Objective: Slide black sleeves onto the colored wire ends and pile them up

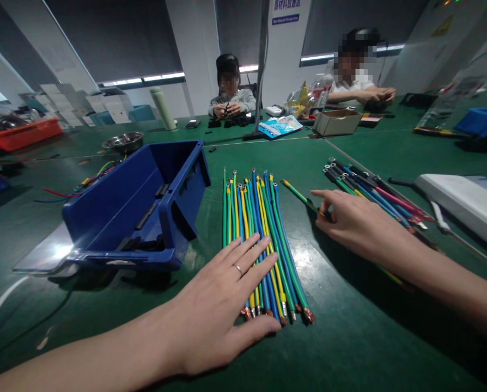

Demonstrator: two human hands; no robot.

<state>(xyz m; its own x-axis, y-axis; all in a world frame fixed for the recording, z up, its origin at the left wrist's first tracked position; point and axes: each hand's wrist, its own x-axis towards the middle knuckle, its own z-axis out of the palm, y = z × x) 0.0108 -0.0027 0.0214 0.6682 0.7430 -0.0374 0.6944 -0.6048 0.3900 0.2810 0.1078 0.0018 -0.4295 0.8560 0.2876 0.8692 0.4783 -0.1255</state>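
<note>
A row of green, yellow and blue cables (pixel 274 234) lies side by side on the table, ring terminals at the far ends and bare copper at several near ends. My left hand (pixel 223 296) rests flat across them, fingers stretched, a ring on one finger. To the right of the row, my right hand (pixel 345 218) grips a single yellow-green cable (pixel 296 192) with thumb and curled fingers while the index finger points out. That cable's far end sticks out toward the row; its middle is hidden under the hand. Beyond my right wrist is a second bunch of black, red, blue and green cables (pixel 374 188).
A blue bin (pixel 116 196) with black pieces inside stands to the left, a metal bowl (pixel 125 141) behind it. A white device (pixel 468 204) lies at the right. Farther back are a cardboard box (pixel 337 123), a blue packet (pixel 280 127) and two people across the table.
</note>
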